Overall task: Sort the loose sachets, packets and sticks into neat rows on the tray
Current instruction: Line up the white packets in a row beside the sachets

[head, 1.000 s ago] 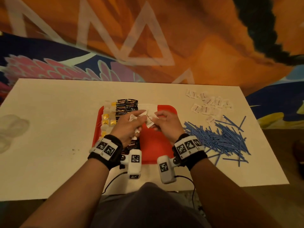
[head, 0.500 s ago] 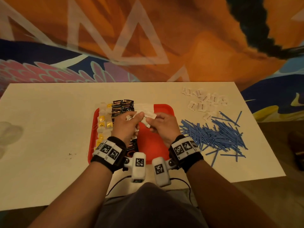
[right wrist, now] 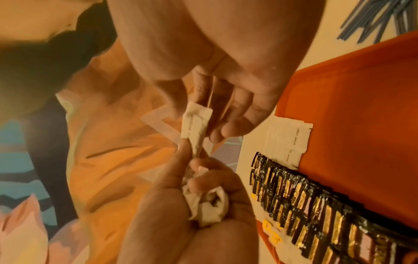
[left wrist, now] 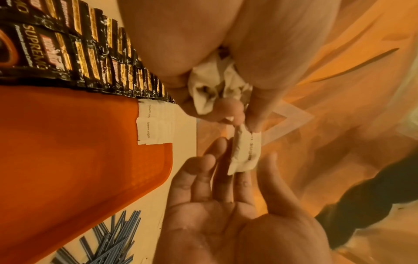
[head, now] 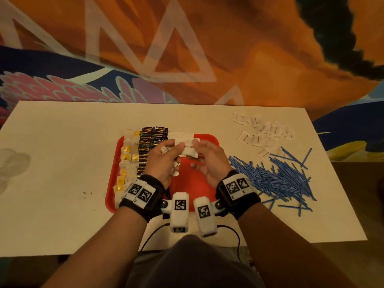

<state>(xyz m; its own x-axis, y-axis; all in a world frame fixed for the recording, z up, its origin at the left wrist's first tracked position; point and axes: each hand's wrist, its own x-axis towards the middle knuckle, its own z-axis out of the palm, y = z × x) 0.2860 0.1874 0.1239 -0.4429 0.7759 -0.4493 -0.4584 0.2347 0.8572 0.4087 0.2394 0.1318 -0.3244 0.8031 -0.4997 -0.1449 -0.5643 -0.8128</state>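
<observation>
Above the red tray (head: pixel 199 183), my left hand (head: pixel 176 147) grips a crumpled bunch of white sachets (left wrist: pixel 217 85) in its palm. Its thumb and forefinger pinch one end of a white brown sugar sachet (head: pixel 188 149). My right hand (head: pixel 199 150) takes the sachet's other end between thumb and fingers (right wrist: pixel 237 116). Laid in rows on the tray are yellow tea bags (head: pixel 126 154) at the left, black coffee sachets (head: pixel 152 142) beside them, and a short row of white sugar sachets (head: pixel 182 136) at the far edge.
Loose white sachets (head: pixel 261 132) lie on the white table (head: pixel 62 163) at the far right. A heap of blue sticks (head: pixel 276 177) lies right of the tray. The tray's right half is bare red. A patterned orange carpet lies beyond the table.
The single sugar sachet now stretches flat between both hands, drawn out from the bunch in my left hand. Both hands stay over the tray's far middle.
</observation>
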